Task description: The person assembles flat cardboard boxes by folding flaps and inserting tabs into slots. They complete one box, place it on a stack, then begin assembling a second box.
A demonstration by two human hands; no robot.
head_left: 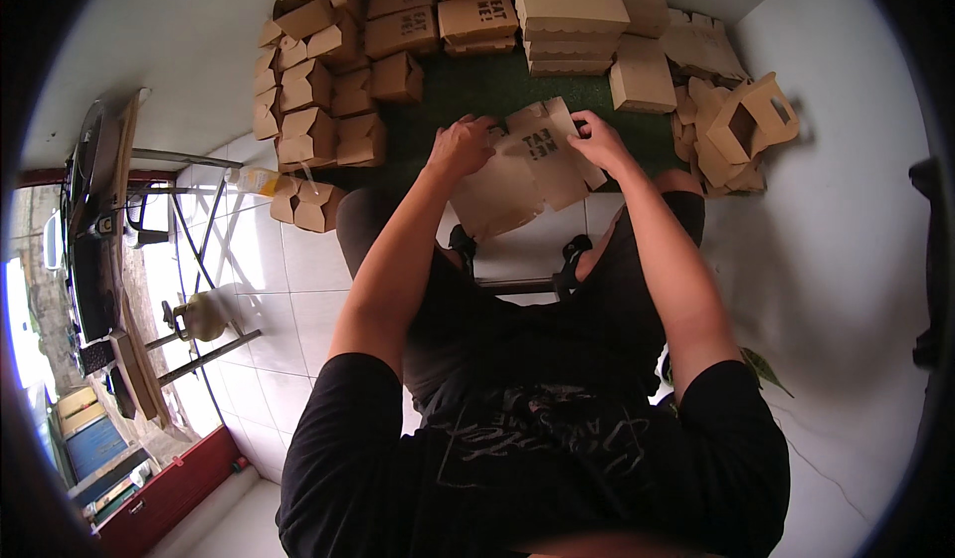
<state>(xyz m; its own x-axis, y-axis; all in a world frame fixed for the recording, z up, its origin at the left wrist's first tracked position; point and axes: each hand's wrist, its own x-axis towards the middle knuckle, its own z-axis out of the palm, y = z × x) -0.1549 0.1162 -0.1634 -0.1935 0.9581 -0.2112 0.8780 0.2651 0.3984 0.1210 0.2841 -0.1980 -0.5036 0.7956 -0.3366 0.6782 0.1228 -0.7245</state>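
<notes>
Both hands closed on a flat brown carton blank [527,165] above the knees: left hand [460,146] pinching its left edge, right hand [597,140] its far flap. Best folded along creases, thumbs pressing evenly. Finished boxes [318,110] stacked far left.

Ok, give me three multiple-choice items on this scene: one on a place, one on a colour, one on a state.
1. Where do the folded boxes lie?
A. to the person's left, on and beside the mat
B. on the person's lap
C. on a shelf

2. What colour is the mat?
A. red
B. dark green
C. yellow

3. In what state is the cardboard blank between the left hand and right hand?
A. a closed box
B. torn in two
C. mostly flat, not yet a box

Key: 1 A, they sit in rows left of the hands. 2 B, green shows between the stacks. 3 C, its panels spread open while both hands grip its top edge.
</notes>
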